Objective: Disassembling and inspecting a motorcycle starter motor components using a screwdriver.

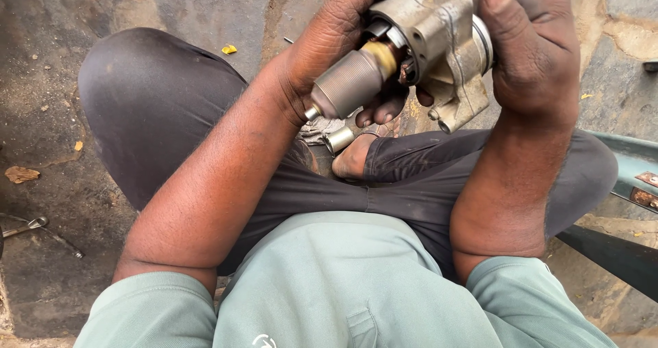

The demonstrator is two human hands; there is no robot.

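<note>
Head view: I see my left hand [336, 40] grasping a grey ribbed metal cylinder [351, 83], its long axis slanting up-right into a dull cast-metal housing [445, 46] that my right hand [534, 46] clenches, just beside the left.

I'm wearing a pale green short-sleeved shirt [356, 286] with a small white mark near the hem and a stitched placket. Dark charcoal trousers [157, 108] are looking dusty and creased. Forearms are showing bare; one foot [353, 159] is going unshod.
</note>
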